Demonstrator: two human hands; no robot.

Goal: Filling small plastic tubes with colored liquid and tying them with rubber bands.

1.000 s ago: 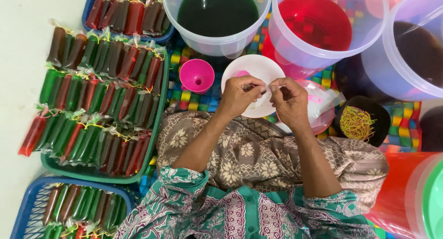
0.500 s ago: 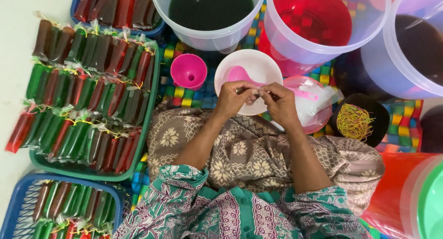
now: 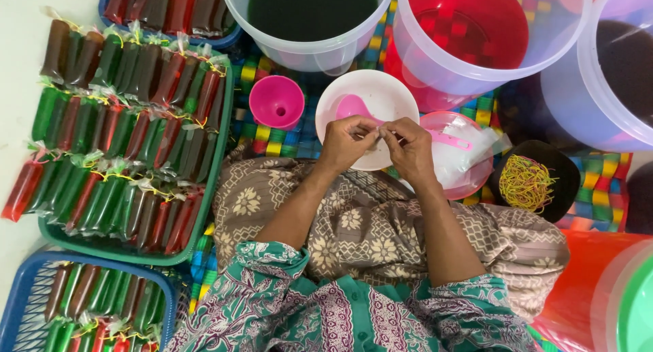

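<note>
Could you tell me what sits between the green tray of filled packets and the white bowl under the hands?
In the head view, a pink funnel stands on the checked mat between the green tray and the white bowl, apart from both.

A green plastic tray [image 3: 204, 246] holds rows of tied green, red and brown drink packets [image 3: 115, 148]. A pink plastic funnel [image 3: 276, 102] sits near a clear bucket of dark green liquid [image 3: 309, 15].

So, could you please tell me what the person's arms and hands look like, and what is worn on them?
Both the left hand and right hand are bare, with no gloves; no rings or watch show. The forearms are uncovered. Green-and-white patterned fabric sleeves with maroon panels end near the elbows.
</note>
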